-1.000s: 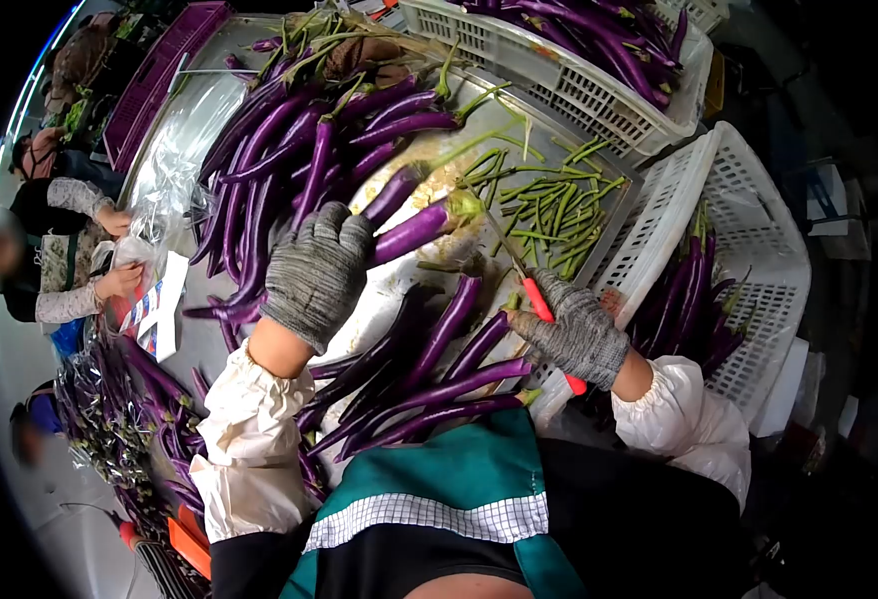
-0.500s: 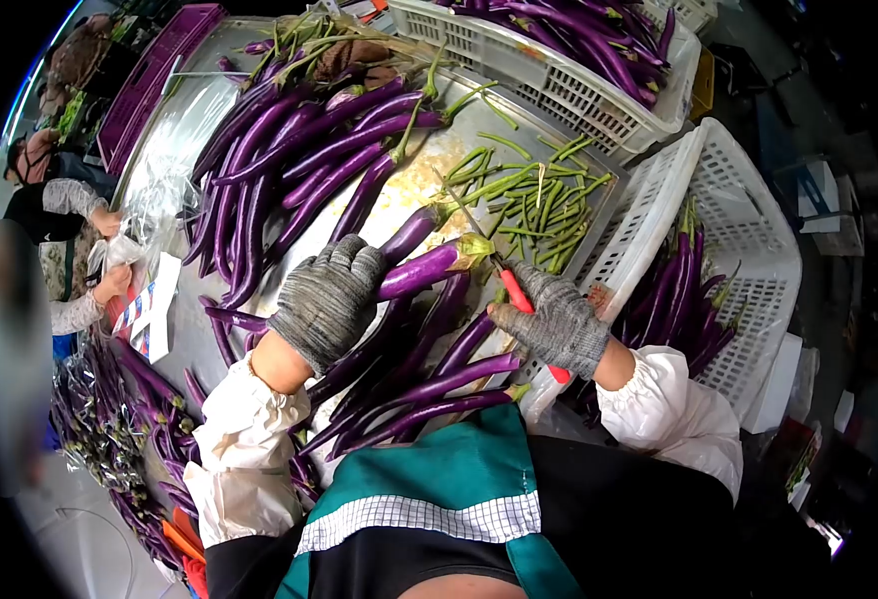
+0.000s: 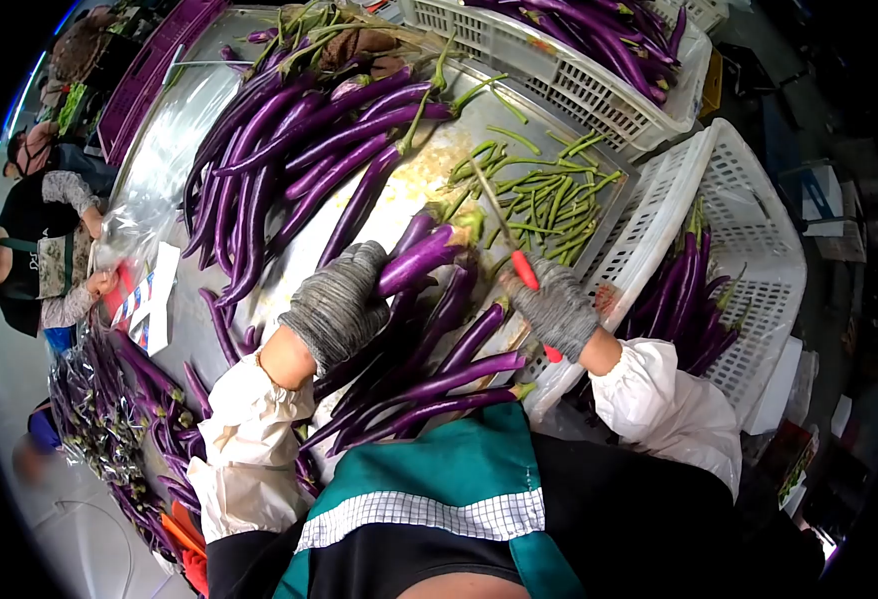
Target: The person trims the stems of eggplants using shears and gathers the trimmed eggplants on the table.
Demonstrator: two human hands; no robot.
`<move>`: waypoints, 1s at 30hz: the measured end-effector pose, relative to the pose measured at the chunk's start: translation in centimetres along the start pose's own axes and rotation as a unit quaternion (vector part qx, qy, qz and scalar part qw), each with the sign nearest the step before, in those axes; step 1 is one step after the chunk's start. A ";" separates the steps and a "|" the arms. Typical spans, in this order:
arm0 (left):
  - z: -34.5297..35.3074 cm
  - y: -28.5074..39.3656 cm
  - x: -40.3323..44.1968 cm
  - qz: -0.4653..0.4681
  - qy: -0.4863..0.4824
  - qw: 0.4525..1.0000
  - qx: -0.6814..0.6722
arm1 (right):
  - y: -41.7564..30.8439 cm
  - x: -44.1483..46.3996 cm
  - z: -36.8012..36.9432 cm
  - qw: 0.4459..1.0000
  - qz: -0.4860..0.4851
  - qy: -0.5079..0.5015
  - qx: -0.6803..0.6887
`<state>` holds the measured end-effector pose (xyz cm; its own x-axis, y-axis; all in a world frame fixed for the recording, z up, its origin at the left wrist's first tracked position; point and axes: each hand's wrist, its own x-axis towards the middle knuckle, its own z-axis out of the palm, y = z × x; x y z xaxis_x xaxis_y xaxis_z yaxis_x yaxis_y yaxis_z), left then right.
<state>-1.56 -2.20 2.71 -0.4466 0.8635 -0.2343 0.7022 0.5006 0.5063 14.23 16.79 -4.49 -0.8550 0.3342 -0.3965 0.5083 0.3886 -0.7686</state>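
Note:
Grey knit gloves cover both hands. My left hand (image 3: 337, 304) is closed round eggplants (image 3: 417, 264) whose stem ends point right, towards the knife. In my right hand (image 3: 556, 304) is the red handle of a knife (image 3: 492, 205), its thin blade pointing up and left, apart from the eggplants. Cut green stems (image 3: 549, 205) lie in a heap on the metal table (image 3: 359, 215) beyond the blade. A large pile of eggplants (image 3: 259, 170) lies at the upper left, and more eggplants (image 3: 439, 384) lie just in front of my apron.
White crates of eggplants stand at the top (image 3: 559, 75) and right (image 3: 759, 270). A person (image 3: 49, 250) works at the left edge beside clear plastic bags (image 3: 164, 150). Bagged eggplants (image 3: 99, 409) lie lower left, and a purple crate (image 3: 154, 80) stands upper left.
The stem end beside the blade looks shorter than before. The knife has moved away from the eggplants and its blade tilts more upright. A long-stemmed eggplant has left my left hand for the pile.

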 end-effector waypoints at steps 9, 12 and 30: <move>0.9 -3.2 -0.8 -0.135 -0.210 0.967 -0.054 | 1.9 -0.4 -1.8 0.909 0.169 -0.105 0.366; 3.7 -7.6 2.0 -0.080 0.204 0.972 -0.081 | 1.7 0.4 -1.5 0.918 0.165 -0.117 0.342; 3.9 -7.8 3.9 -0.068 0.204 0.972 0.093 | -1.7 4.4 -1.3 0.988 0.034 -0.044 -0.145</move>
<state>-6.65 -2.46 -5.37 -0.6977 0.7120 0.0792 0.6932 0.6430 0.3257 9.79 18.70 -4.29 -0.8176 0.2968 -0.4935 0.5614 0.6017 -0.5682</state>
